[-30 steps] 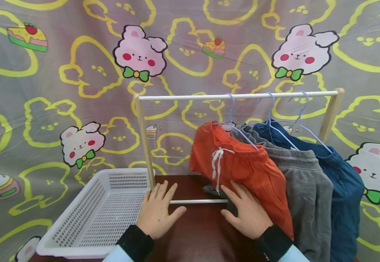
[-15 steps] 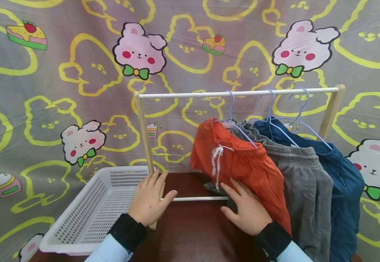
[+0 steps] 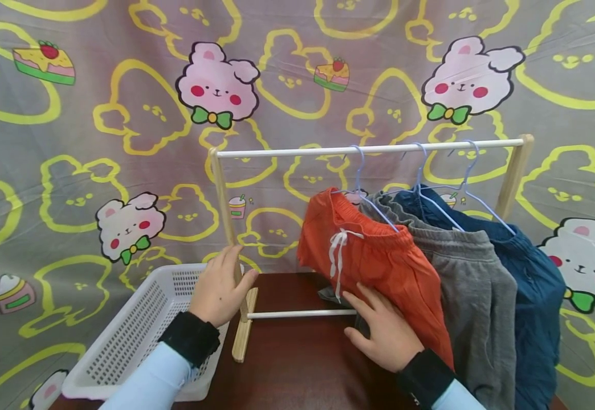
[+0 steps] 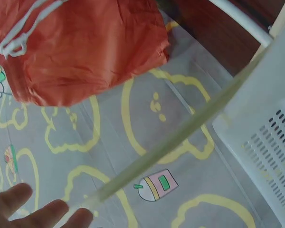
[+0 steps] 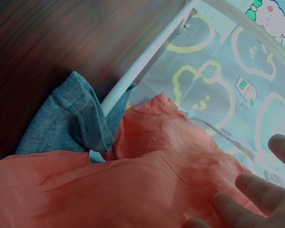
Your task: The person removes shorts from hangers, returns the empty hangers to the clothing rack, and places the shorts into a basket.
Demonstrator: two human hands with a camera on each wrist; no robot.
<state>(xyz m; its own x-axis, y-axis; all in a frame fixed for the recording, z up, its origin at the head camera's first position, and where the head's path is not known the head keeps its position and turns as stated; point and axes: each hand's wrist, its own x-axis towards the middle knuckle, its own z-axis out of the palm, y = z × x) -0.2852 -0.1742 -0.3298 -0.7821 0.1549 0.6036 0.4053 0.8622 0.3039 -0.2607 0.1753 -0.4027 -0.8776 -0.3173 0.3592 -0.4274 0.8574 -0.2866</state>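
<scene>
"So, far left sits the white perforated plastic basket (image 3: 113, 393), and over its right side hangs the bare left hand (image 3: 219, 289), fingers loosely extended, gripping nothing!"

"Right by the slim pale-wood post (image 3: 225, 205), though; contact I can't tell, so move it gently or the rack (image 3: 287, 152) could wobble"

"Across we go: orange fabric shorts with a white drawstring (image 3: 379, 262), on a thin lavender hanger (image 3: 379, 212), and the bare right hand (image 3: 386, 333) at their front, fingers spread, no grip either!"

"Smooth lightly, palm flat, no tugging, or the hanger could tilt; and mind the grey knit bottoms (image 3: 474, 290) and dark-blue cloth bottoms (image 3: 537, 290) hanging just to the right"
</scene>
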